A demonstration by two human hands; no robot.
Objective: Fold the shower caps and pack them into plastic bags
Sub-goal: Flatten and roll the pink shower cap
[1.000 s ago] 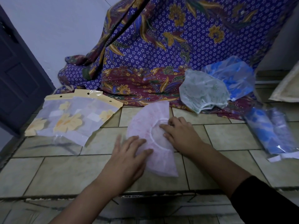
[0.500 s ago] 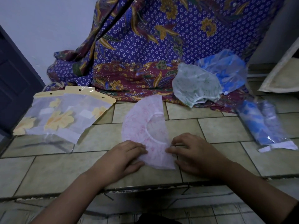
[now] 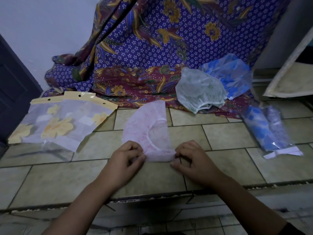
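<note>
Pink shower cap [image 3: 147, 128], near edge pinched by both hands: left hand [image 3: 126, 160], right hand [image 3: 193, 159].

Dim, bluish light (edges bowed)

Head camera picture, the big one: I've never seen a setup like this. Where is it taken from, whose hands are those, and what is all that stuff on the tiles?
There is no machine here. A person wears a wide-angle camera on the head, looking forward and down, so you see their own two bare hands. The left hand and the right hand each pinch the near edge of a pink shower cap, which lies folded into a half-round shape on the tiled surface. To the left lies a clear plastic bag printed with yellow flowers. At the back right, a green-patterned cap and a blue cap rest unfolded on a patterned cloth. On the right lies a packed bag with something blue-patterned inside.
</note>
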